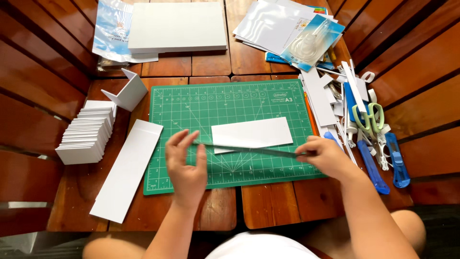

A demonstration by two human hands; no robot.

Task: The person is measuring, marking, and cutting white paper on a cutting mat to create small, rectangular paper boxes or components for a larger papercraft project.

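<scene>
Lying at the upper right of the frame, a flat blue-and-clear plastic blister package rests on loose white sheets, with a thick white foam board at upper centre. Mid-frame, the left hand and right hand each pinch an end of a long thin green-tinted ruler. It crosses a white rectangular card on the gridded green cutting mat atop the slatted wooden table.
</scene>
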